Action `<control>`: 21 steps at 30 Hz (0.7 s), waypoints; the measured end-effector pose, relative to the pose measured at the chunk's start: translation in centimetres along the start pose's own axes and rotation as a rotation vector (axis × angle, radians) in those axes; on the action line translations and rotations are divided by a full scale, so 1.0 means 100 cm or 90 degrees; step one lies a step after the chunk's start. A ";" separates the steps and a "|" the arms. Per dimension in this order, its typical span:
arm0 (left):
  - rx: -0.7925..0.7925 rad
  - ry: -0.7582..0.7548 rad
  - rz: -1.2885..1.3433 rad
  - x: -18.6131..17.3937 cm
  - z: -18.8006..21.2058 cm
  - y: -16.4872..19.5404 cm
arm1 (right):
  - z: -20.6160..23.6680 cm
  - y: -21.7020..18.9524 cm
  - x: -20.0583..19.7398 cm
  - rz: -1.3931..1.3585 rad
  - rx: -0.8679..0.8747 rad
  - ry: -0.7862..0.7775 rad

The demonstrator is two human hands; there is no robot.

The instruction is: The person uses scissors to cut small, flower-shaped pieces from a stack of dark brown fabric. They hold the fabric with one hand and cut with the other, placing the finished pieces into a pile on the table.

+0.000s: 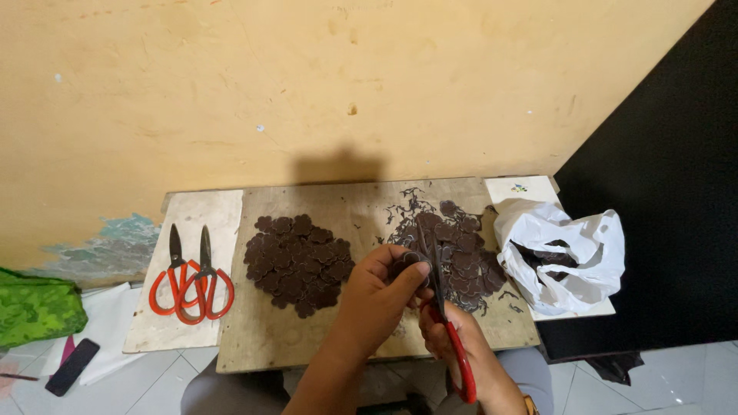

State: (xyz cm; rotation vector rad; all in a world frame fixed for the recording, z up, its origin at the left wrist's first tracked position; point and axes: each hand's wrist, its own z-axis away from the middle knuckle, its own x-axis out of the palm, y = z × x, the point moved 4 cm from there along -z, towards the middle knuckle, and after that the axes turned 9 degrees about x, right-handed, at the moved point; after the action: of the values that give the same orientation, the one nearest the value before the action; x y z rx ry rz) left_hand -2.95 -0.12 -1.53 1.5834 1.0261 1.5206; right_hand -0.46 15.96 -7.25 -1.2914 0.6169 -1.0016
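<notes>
My left hand [377, 296] pinches a small dark brown flower-shaped piece [407, 262] above the wooden board [254, 338]. My right hand [450, 338] grips red-handled scissors [450, 323], whose blades point up beside that piece. Left of my hands lies a pile of dark brown cut pieces [298, 263]. Behind my hands lies a second pile with thin dark scraps [461, 246].
Two spare red-handled scissors [192, 277] lie on a pale board at the left. A white plastic bag [565, 253] with dark pieces inside sits at the right. On the floor at the left are a green cloth [34, 307] and a black phone [71, 366]. A yellow wall stands behind.
</notes>
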 end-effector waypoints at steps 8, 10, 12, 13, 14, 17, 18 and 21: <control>0.022 -0.001 0.000 -0.008 0.000 -0.004 | -0.005 0.008 0.002 -0.016 0.017 -0.005; 0.021 -0.001 0.011 -0.009 0.000 -0.004 | -0.005 0.008 0.003 -0.013 0.017 -0.003; 0.021 0.001 0.003 -0.011 -0.001 -0.004 | -0.004 0.006 0.004 0.004 0.008 0.013; 0.021 0.001 0.000 -0.011 -0.001 -0.005 | -0.004 0.006 0.004 0.003 0.016 0.010; 0.026 -0.014 -0.001 -0.011 -0.002 -0.005 | -0.003 0.006 0.004 0.002 0.024 0.008; 0.025 -0.045 -0.013 -0.010 -0.002 -0.006 | 0.000 0.000 0.002 0.053 -0.038 -0.004; 0.013 -0.046 -0.023 -0.011 -0.001 -0.008 | 0.001 -0.002 0.001 0.079 -0.072 -0.011; 0.017 -0.049 -0.022 -0.013 0.000 -0.010 | -0.001 0.000 -0.002 0.136 -0.080 0.019</control>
State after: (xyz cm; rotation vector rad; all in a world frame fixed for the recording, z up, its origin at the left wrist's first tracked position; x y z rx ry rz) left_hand -3.01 -0.83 -2.94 1.6215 1.0299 1.4167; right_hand -0.61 16.07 -7.33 -1.2907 0.8331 -0.8171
